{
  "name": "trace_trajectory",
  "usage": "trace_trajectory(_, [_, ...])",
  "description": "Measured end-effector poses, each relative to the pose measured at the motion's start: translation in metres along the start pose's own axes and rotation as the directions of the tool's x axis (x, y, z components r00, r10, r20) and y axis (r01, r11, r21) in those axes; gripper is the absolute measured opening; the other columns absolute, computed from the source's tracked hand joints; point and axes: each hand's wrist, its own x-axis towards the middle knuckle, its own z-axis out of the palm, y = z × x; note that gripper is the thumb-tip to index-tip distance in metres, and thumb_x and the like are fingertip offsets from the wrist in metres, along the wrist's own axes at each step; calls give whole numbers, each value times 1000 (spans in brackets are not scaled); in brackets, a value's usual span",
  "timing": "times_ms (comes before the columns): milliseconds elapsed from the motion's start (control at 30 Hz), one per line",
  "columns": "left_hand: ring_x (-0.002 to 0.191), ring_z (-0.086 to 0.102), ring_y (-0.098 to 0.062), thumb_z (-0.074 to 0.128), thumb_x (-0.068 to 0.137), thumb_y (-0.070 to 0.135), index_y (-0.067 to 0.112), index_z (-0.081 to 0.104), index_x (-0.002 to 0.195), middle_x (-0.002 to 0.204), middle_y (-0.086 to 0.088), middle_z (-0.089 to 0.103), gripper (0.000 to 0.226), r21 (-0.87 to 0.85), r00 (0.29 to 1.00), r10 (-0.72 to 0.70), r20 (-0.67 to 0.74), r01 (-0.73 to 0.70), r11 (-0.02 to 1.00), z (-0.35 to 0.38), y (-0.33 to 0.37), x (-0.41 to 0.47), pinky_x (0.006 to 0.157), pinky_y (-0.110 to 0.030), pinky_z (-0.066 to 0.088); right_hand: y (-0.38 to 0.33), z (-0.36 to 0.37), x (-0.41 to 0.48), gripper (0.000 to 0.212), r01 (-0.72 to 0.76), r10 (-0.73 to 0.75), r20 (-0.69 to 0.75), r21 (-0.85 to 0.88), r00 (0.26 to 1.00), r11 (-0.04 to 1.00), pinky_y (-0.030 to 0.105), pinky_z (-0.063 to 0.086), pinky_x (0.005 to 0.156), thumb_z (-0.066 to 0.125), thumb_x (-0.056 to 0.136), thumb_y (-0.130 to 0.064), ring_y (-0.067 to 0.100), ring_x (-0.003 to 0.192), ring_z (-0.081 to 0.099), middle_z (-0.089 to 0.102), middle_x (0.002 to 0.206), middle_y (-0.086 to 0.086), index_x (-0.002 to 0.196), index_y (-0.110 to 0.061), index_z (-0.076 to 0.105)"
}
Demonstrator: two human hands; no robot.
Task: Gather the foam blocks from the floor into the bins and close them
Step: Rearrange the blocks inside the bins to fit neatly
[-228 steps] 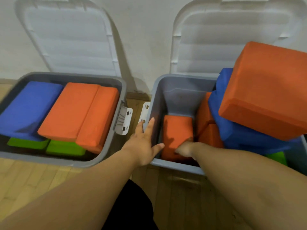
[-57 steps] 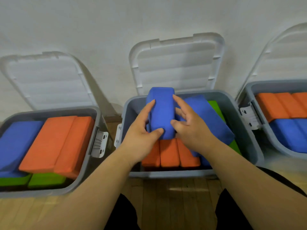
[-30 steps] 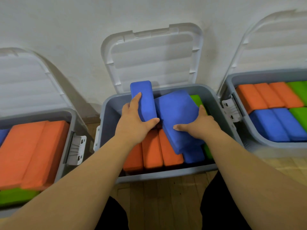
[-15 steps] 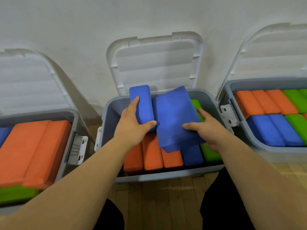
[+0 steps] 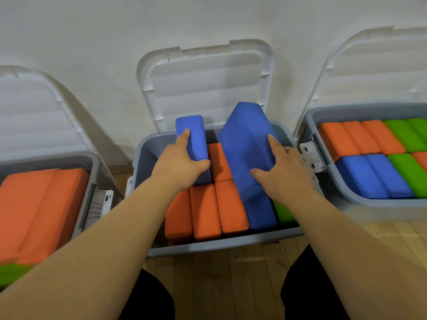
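Head view looks down into the middle bin (image 5: 208,247), whose lid (image 5: 208,88) leans open against the wall. The left hand (image 5: 182,167) grips a narrow blue block (image 5: 191,132), fingers along its top face and thumb hooked round its right side, holding it tilted at the back left of the bin. The right hand (image 5: 284,172) grips a wider blue block (image 5: 245,144), thumb on its front face and fingers curled round its right edge, tipping it up on end above the packed layer.

Both blocks seem to be held off the stack so they can be turned to match the spaces left. Below them a row of orange blocks (image 5: 205,211) lies side by side along the front, with another blue block (image 5: 261,213) and a green block (image 5: 283,211) beside it, touching.

The left bin (image 5: 93,165) and right bin (image 5: 369,107) are filled with blocks too, and their lids are up, so closing is not yet done.
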Motion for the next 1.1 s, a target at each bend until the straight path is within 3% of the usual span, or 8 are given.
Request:
trace_trajectory(267, [141, 45, -36, 65, 93, 59, 41, -4, 163, 164, -14, 34, 100, -39, 975, -110, 195, 120, 992, 52, -27, 34, 110, -37, 40, -4, 1, -2, 99, 40, -39, 101, -12, 994, 999, 45, 39, 107, 63, 87, -37, 39, 141, 33, 6, 165, 5, 161, -45, -2])
trace_trajectory(500, [156, 19, -33, 63, 89, 68, 42, 6, 163, 170, -17, 5, 97, -176, 944, -206, 258, 256, 951, 62, -37, 26, 126, -40, 17, 8, 2, -13, 89, 158, -134, -100, 302, 986, 940, 30, 38, 106, 71, 87, -27, 12, 143, 35, 30, 161, -9, 160, -39, 22])
trace_trajectory(633, [147, 41, -10, 74, 79, 64, 46, 24, 160, 161, 13, 41, 96, -700, 963, 98, 251, 111, 705, 42, -30, -32, 123, -43, 30, -12, 7, -11, 78, 39, -115, 41, 787, 993, 615, 43, 55, 98, 73, 91, -17, 14, 126, 61, 57, 145, -11, 154, -43, 35])
trace_trajectory(733, [129, 62, -19, 73, 89, 33, 47, 40, 152, 141, 12, 63, 72, -875, 988, 70, 138, 88, 476, 26, -31, -59, 105, -50, 50, -38, 27, -13, 62, -140, -173, 235, 888, 956, 437, 31, 60, 71, 62, 99, -8, 11, 106, 72, 72, 126, -9, 146, -44, 43])
trace_trajectory(800, [123, 65, -20, 78, 87, 22, 44, 49, 147, 134, 10, 68, 70, -894, 998, -61, -6, 22, 448, 9, -37, -65, 99, -48, 54, -47, 41, -14, 56, -108, -252, 269, 852, 930, 512, 15, 53, 63, 60, 101, -8, -4, 91, 71, 71, 123, -10, 137, -47, 43])
trace_trajectory(867, [121, 66, -17, 86, 78, 26, 42, 54, 144, 132, 11, 68, 75, -866, 976, -179, -125, -19, 499, -11, -46, -67, 98, -48, 55, -51, 56, -10, 60, -19, -288, 286, 739, 914, 674, 13, 51, 77, 65, 100, -19, -8, 98, 66, 61, 130, -12, 145, -46, 35])
trace_trajectory(967, [122, 60, -4, 86, 76, 31, 40, 56, 140, 136, 14, 62, 71, -604, 917, -218, -334, -31, 797, -48, -52, -68, 103, -35, 52, -37, 81, 6, 101, 127, -146, 315, 79, 938, 989, 44, 32, 118, 67, 79, -73, 21, 148, 31, 33, 160, -5, 160, -45, 14])
trace_trajectory(1100, [118, 50, -2, 82, 79, 45, 44, 47, 144, 140, 9, 52, 74, -265, 910, -116, -399, 7, 964, -72, -49, -68, 96, -23, 41, -12, 117, 13, 123, 63, 124, 471, -361, 874, 930, 68, -2, 121, 57, 70, -91, 43, 152, -24, -27, 168, 8, 157, -48, -18])
